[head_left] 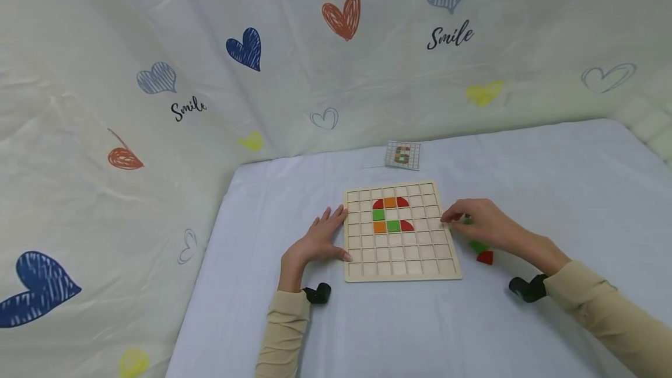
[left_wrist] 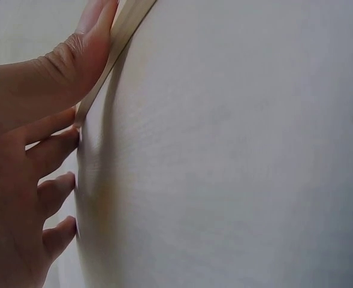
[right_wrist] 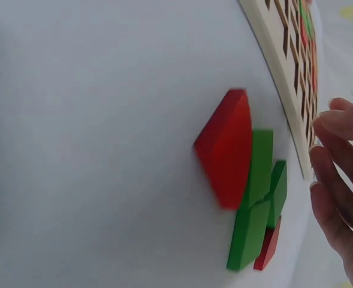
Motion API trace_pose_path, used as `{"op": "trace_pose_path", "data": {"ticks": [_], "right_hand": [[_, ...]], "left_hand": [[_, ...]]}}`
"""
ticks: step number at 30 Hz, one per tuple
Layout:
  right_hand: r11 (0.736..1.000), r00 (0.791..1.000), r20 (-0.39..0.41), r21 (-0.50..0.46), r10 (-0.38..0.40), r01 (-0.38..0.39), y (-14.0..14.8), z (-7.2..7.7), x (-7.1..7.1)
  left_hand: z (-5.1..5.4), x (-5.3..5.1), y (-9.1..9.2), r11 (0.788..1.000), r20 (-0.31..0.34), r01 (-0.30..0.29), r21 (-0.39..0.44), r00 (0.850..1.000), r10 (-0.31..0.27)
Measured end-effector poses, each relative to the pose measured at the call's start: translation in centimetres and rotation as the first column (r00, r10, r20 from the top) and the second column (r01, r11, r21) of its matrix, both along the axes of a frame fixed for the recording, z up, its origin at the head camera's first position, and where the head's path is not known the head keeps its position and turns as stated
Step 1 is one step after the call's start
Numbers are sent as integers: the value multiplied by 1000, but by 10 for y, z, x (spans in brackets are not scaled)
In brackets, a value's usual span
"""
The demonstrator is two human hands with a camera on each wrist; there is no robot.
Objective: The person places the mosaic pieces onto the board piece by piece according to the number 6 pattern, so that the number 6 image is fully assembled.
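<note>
A square wooden grid board (head_left: 403, 270) lies on the white cloth, with red, orange and green tiles (head_left: 394, 226) set in some cells. My left hand (head_left: 317, 242) rests spread along its left edge; thumb and fingertips touch the rim in the left wrist view. Beside the right edge, my right hand (head_left: 485, 223) hovers with fingers loosely bent and the thumb near the index finger. No tile shows between them. Below that hand lie loose pieces: a red piece with a curved side (right_wrist: 227, 150), several green tiles (right_wrist: 251, 231) and another red piece (right_wrist: 268, 245).
Behind the board lies a small pattern card (head_left: 402, 155) with a coloured figure on a grid. A hanging cloth (head_left: 294, 92) printed with hearts and "Smile" stands along the back and left of the table. Black devices (head_left: 527, 289) sit at both wrists.
</note>
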State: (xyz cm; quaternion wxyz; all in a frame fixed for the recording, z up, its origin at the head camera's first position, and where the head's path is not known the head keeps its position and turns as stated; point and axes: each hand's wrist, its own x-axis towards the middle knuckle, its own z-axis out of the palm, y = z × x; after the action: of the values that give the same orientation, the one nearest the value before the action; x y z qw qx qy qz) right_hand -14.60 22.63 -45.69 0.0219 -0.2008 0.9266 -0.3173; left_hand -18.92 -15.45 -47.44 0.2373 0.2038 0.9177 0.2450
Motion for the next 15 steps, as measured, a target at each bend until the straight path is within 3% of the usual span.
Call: {"op": "trace_pose_path", "data": {"ticks": [7,12,15], "right_hand": [[999,999,-18,31,-36,36,20,-6,9],[999,994,-108,25,-30,33,31,-11,14],[999,992,-121,30,-38,42,35,-13,14]], "left_hand": [[3,1,1,1000,-1,3,13,1000,-3],[4,2,1,1000,2,0,13,1000,0],[4,3,1,1000,6,-7,19,1000,6]]}}
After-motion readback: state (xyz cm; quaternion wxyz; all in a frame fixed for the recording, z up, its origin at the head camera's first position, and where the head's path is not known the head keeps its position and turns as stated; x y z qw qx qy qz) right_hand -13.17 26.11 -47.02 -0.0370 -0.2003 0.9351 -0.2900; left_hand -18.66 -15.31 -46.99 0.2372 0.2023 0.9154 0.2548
